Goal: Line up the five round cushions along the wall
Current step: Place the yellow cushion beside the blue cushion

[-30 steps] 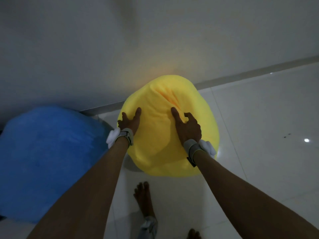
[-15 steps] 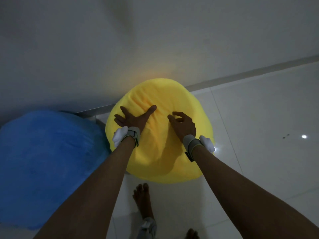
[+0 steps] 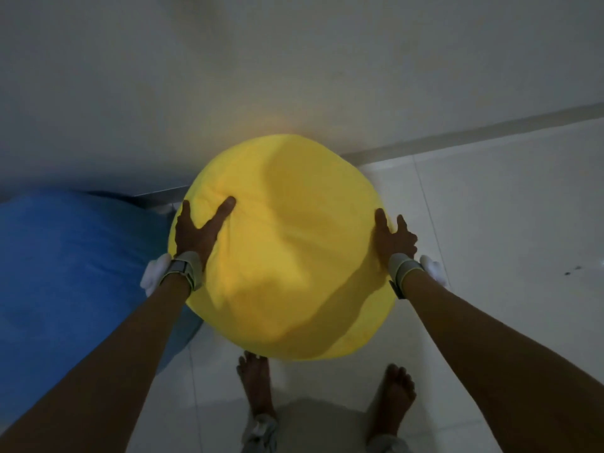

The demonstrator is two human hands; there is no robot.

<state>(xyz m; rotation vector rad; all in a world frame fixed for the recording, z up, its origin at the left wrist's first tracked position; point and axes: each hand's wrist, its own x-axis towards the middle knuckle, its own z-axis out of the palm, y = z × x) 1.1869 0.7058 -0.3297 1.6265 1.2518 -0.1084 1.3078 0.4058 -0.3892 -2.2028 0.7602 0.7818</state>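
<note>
A big round yellow cushion (image 3: 291, 250) sits on the floor against the wall, filling the middle of the view. My left hand (image 3: 197, 232) lies flat on its upper left side, fingers spread. My right hand (image 3: 394, 238) presses against its right edge, fingers apart. A large blue cushion (image 3: 72, 276) rests to the left, touching the yellow one and also against the wall. Both wrists wear grey bands with white pads.
The pale wall (image 3: 294, 76) meets the white tiled floor (image 3: 490, 217) at a grey skirting strip (image 3: 474, 129). My bare feet (image 3: 258, 384) stand just in front of the yellow cushion. Open floor stretches to the right.
My hands have slid from the cushion's top centre out to its left and right sides. The yellow cushion looks flatter and wider, and closer to me.
</note>
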